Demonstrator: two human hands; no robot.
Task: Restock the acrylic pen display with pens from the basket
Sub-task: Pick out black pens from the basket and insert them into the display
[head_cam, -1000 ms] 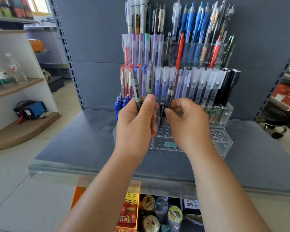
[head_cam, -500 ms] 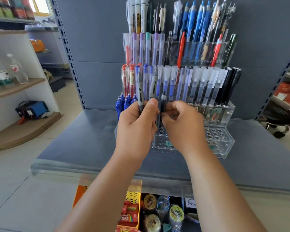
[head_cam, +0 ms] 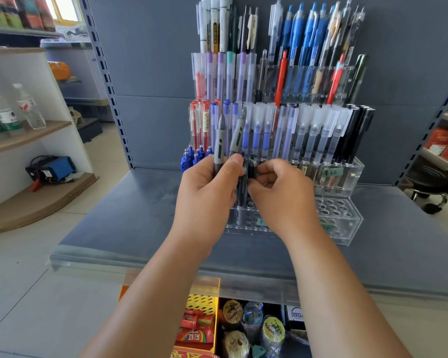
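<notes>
A tiered clear acrylic pen display (head_cam: 347, 223) stands on a grey shelf, its upper rows packed with pens. My left hand (head_cam: 207, 195) grips two grey pens (head_cam: 219, 140) upright in front of the display's left side. My right hand (head_cam: 282, 197) pinches a dark pen (head_cam: 242, 195) by its top; the pen's lower end stands in a hole of the lowest row. Most holes in the lowest row (head_cam: 334, 208) to the right are unfilled. No basket is in view.
The grey shelf (head_cam: 119, 223) extends left and right of the display, with a clear lip along its front. Below it sit a yellow crate (head_cam: 202, 301) and wrapped rolls. A wooden side shelf with bottles (head_cam: 3, 117) stands at far left.
My right hand has lowered the dark pen from between the two hands down into the lowest row. My left hand kept its two grey pens and shifted slightly.
</notes>
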